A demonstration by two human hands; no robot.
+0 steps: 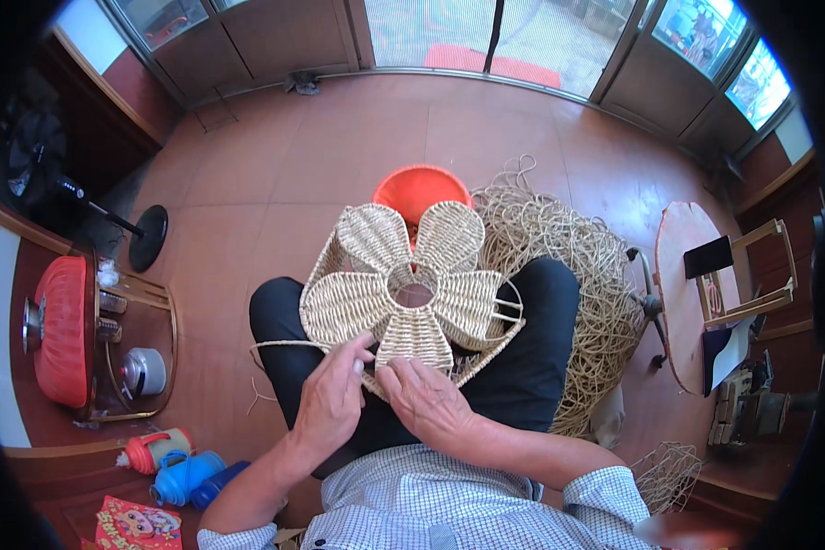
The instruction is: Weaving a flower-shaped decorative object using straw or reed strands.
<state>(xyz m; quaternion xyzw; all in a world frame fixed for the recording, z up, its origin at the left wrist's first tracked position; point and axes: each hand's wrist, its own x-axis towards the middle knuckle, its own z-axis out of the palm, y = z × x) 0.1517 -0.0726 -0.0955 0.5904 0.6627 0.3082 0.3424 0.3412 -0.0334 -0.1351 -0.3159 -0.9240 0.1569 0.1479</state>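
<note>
On my lap is a woven straw flower piece (355, 299) with five petals round an open centre, joined to a straw-wrapped frame (492, 357) that shows bare rods at the right. My left hand (335, 394) is closed at the lower left of the bottom petal; what its fingertips hold is hidden. My right hand (426, 399) grips the bottom petal's near edge with curled fingers. A loose straw cord (280, 344) runs out leftward from near my left hand.
An orange bowl (417, 183) stands beyond the piece. A big heap of straw cord (596, 339) lies right, beside a wooden round top (683, 238). Left are a standing fan (147, 234), a small rack with a red cover (60, 330), and several flasks (183, 477).
</note>
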